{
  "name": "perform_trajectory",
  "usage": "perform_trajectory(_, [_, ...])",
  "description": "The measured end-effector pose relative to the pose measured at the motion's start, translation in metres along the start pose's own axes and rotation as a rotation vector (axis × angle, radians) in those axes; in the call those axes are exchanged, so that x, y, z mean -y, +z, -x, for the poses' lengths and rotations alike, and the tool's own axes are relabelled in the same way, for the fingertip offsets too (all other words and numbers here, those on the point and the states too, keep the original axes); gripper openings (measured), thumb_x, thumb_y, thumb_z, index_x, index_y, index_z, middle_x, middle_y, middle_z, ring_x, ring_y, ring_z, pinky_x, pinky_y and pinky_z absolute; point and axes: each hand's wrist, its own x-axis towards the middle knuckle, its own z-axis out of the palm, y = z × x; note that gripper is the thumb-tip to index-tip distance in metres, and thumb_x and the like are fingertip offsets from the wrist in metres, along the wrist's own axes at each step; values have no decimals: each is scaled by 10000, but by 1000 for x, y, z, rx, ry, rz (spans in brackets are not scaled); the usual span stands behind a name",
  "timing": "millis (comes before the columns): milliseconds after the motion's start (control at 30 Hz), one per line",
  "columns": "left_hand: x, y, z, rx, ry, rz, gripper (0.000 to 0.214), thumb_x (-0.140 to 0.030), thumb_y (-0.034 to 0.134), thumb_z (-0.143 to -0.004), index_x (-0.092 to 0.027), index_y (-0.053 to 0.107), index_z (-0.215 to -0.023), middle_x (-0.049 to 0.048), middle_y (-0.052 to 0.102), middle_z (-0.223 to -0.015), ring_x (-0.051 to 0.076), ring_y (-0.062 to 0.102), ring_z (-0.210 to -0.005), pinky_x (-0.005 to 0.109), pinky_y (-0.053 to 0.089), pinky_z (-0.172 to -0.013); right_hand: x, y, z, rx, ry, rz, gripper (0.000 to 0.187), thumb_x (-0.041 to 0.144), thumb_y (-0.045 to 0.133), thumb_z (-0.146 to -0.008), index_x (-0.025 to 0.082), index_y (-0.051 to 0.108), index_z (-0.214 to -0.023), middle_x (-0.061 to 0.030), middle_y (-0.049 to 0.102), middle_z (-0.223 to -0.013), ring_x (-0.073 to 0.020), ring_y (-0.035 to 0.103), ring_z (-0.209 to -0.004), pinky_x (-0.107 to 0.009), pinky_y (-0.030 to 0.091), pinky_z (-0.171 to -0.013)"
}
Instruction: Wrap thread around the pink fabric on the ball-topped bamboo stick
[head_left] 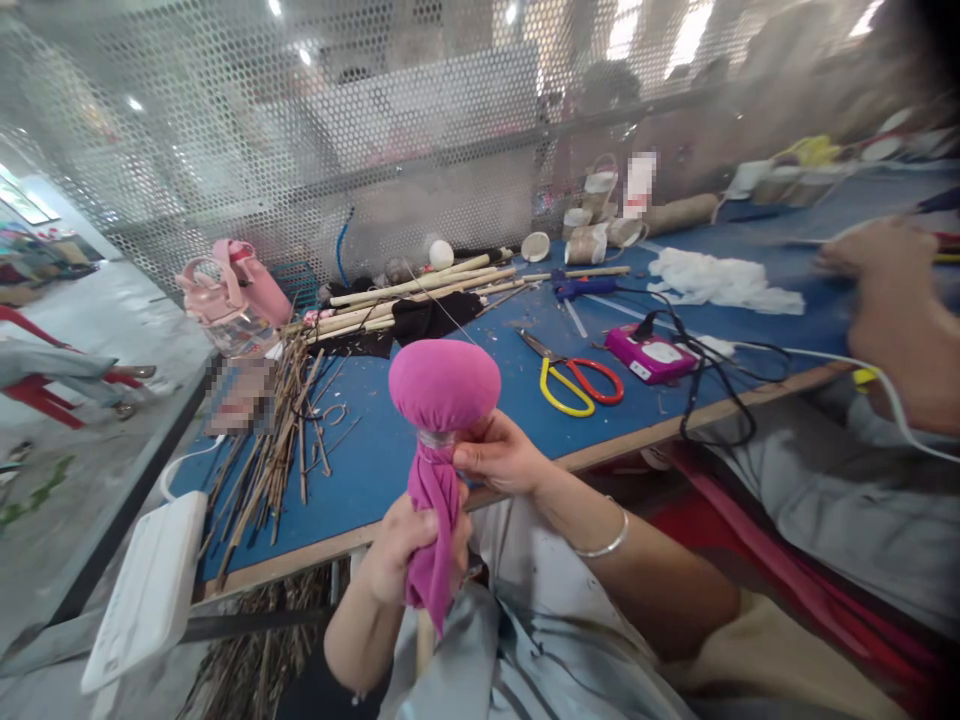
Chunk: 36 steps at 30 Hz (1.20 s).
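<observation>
A padded round head covered in pink cloth (444, 385) stands upright in front of me at the table's edge. A greyish, shiny wrap (436, 438) circles the neck below it, and the loose cloth hangs down in folds. My left hand (397, 550) is closed around the hanging cloth. Below that hand, a pale wooden stick (425, 645) shows. My right hand (501, 458), with a silver bangle on its wrist, pinches at the wrapped neck from the right. Its fingertips are partly hidden behind the cloth. Scissors (574, 375) with yellow and red handles lie open on the table.
Dry twigs (277, 440) lie at the left, near a white power strip (150, 590) and a pink bottle (259, 285). Behind are wooden sticks (420, 285), a blue glue gun (581, 287) and a purple socket box (649, 352) with cables. A co-worker's arm (892, 300) reaches in from the right.
</observation>
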Motion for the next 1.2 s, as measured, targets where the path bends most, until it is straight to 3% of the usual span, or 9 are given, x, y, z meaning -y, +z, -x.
perform_trajectory(100, [8, -6, -9, 116, -126, 150, 373, -497, 663, -646, -218, 423, -705, -133, 251, -389, 1, 76, -228, 140, 150, -219, 1, -2, 2, 70, 117, -19, 371, 415, 756, -640, 149, 577, -826, 44, 524, -542, -44, 410, -409, -170, 302, -407])
perform_trajectory(200, [1, -9, -12, -5, -75, -18, 358, -517, 631, -678, -192, 491, -732, -94, 355, -425, 34, 247, -257, 166, 265, -262, 7, -6, 4, 46, 158, 24, 376, 448, 734, -658, 130, 585, -789, 31, 524, -544, -49, 427, -412, -172, 304, -400])
perform_trajectory(300, [-21, -3, -8, -353, 215, -449, 321, -442, 532, -808, -148, 594, -922, 53, 630, -777, 149, 610, -677, 263, 517, -635, 10, -8, 4, -137, 104, 106, 324, 424, 714, -691, 134, 576, -735, 89, 393, -444, -13, 248, -338, -167, 198, -351])
perform_trajectory(433, [-37, 18, -6, -853, 667, -1034, 475, -388, 399, -898, -199, 415, -1334, 97, 415, -1408, 228, 362, -1305, 381, 261, -1088, 10, 4, 1, -301, 20, 201, 289, 368, 729, -669, 129, 614, -780, 18, 564, -631, -65, 447, -518, -203, 381, -516])
perform_trajectory(600, [-3, 24, -26, -645, 504, -1286, 735, -386, 448, -880, -127, 84, -1463, 178, 268, -1489, 254, 304, -1351, 386, 313, -1059, 11, 21, -1, -370, -38, 241, 198, 313, 670, -709, 141, 615, -791, 4, 599, -725, -105, 508, -655, -247, 417, -665])
perform_trajectory(800, [14, 3, -28, -675, 428, -1141, 430, -268, 435, -879, -158, 413, -1293, 116, 602, -1163, 209, 582, -1049, 322, 440, -886, 17, 13, 1, -277, -15, 427, 177, 310, 598, -769, 155, 610, -855, -21, 629, -803, -127, 542, -697, -265, 429, -690])
perform_trajectory(900, [3, 1, -21, -705, 386, -1149, 345, -238, 449, -857, -149, 498, -1187, 80, 630, -1044, 192, 590, -951, 299, 439, -836, 22, 8, 5, -235, 29, 621, 206, 331, 599, -773, 153, 600, -878, -12, 608, -758, -107, 503, -624, -239, 397, -596])
perform_trajectory(1000, [-8, 0, -16, -772, 352, -1183, 261, -261, 467, -845, -135, 549, -1058, 50, 621, -900, 178, 574, -820, 283, 436, -757, 30, 9, 11, -240, 76, 722, 301, 399, 602, -768, 152, 511, -621, 57, 389, -507, -62, 309, -467, -215, 236, -444])
perform_trajectory(1200, [-18, 10, -5, -650, 343, -1006, 172, -306, 522, -832, -153, 574, -890, 5, 601, -803, 136, 529, -736, 244, 420, -714, 35, 14, 14, -271, -29, 552, 464, 413, 605, -765, 175, 317, -489, 76, 233, -487, -46, 200, -463, -225, 152, -438])
